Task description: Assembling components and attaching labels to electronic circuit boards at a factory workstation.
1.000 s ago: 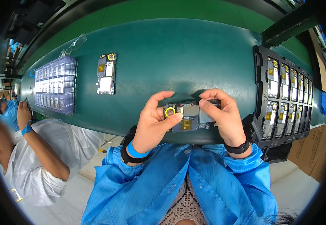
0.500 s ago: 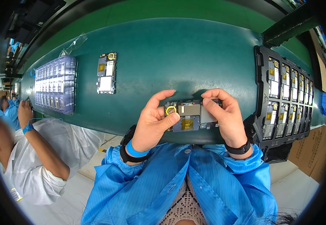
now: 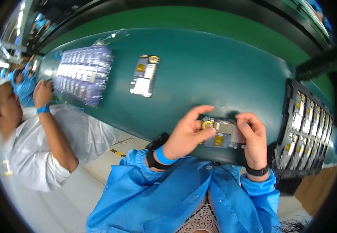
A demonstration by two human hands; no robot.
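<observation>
A phone circuit board [image 3: 226, 127] with a yellow ring, silver shield plates and a gold patch lies lengthwise between my hands, close to the table's near edge. My left hand [image 3: 186, 136] pinches its left end, thumb on the face beside the yellow ring. At the other end, my right hand [image 3: 255, 141] grips the board with thumb and fingers around a grey plate. A second circuit board [image 3: 150, 71] of the same look rests on the table, farther away and to the left. Fingertips behind the held board are partly hidden.
Stacked clear plastic trays [image 3: 84, 73] with parts stand at the left of the green table [image 3: 199, 58]. A black tray [image 3: 284, 116] holding several boards is at the right. A co-worker in white [image 3: 59, 143] sits at the left; a cardboard box [image 3: 317, 190] stands at lower right.
The whole view has swung, so the table, trays and boards appear farther right and tilted. Both hands keep their hold on the circuit board, with no clear change of grip.
</observation>
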